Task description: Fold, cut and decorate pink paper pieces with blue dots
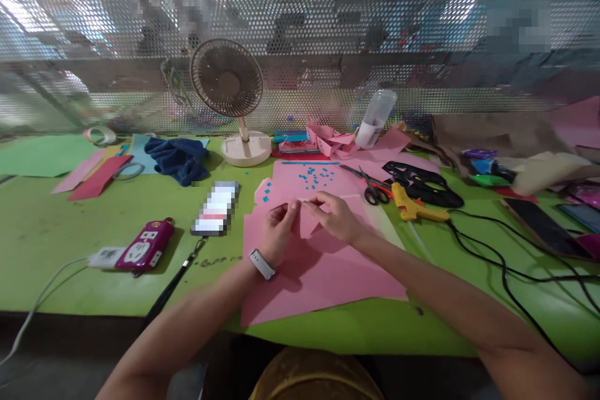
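Note:
My left hand (280, 231), with a watch (262, 264) on its wrist, is closed in a pinch on the left side of a small piece of pink paper (307, 222). From the right, my right hand (336, 217) pinches the same piece near its top edge. Both sets of fingertips nearly meet; the exact grip is partly hidden. Below them lies a large pink paper sheet (323, 275). Just beyond my hands, several tiny blue paper squares (316, 176) are scattered on another pink sheet (287, 174), and a few bigger ones lie to the left.
Scissors (372, 190), a yellow glue gun (417, 205) and black cords (497, 256) lie to the right. On the left are a phone (216, 207) and a purple power bank (146, 247). A fan (246, 149), a bottle (375, 119) and pink paper pieces (328, 137) stand behind.

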Available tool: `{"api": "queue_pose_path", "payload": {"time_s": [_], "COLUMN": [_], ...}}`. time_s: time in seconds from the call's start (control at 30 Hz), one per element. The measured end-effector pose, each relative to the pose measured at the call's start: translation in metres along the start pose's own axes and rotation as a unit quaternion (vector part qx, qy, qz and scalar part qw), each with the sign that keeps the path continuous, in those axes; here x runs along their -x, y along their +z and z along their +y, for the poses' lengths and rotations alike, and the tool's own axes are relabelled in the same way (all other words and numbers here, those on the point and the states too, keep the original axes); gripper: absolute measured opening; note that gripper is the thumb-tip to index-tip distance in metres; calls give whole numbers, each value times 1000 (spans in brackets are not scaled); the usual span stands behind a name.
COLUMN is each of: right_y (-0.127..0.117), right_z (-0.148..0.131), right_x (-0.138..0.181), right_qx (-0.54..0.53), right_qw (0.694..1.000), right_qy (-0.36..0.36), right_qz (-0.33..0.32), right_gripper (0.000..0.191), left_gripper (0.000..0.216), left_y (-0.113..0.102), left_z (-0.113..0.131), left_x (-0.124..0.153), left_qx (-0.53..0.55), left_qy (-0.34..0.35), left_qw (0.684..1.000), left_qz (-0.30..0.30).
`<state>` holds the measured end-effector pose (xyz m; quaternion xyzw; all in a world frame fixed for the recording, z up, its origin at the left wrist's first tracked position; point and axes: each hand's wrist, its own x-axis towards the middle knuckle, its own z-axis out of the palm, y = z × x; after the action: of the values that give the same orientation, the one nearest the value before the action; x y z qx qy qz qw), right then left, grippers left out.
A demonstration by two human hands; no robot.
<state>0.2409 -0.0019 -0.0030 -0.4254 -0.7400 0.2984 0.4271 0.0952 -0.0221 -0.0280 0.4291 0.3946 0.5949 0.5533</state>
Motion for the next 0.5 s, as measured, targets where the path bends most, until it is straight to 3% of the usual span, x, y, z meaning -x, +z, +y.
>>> {"api": "queue_pose_path", "payload": {"time_s": [0.1,0.3,0.5], "right_y": [-1,-8,-20], "right_z": [0,10,21], "right_x": [-1,-12,-16], "right_qx": [3,-27,-33], "right_qw": [1000,998,997], "right_qy": [8,54,64], "right_qz": [-24,-18,-20], "right_gripper": [26,28,27], "left_gripper": [39,44,43], "left_y": [-1,-3,-5], "left_z": [-2,0,0], "left_x": [-3,-1,0], "left_qx": [3,5,7], "left_qy": [18,-36,-61], "left_qw": [1000,999,993], "left_qz": [-3,13,-104]}}
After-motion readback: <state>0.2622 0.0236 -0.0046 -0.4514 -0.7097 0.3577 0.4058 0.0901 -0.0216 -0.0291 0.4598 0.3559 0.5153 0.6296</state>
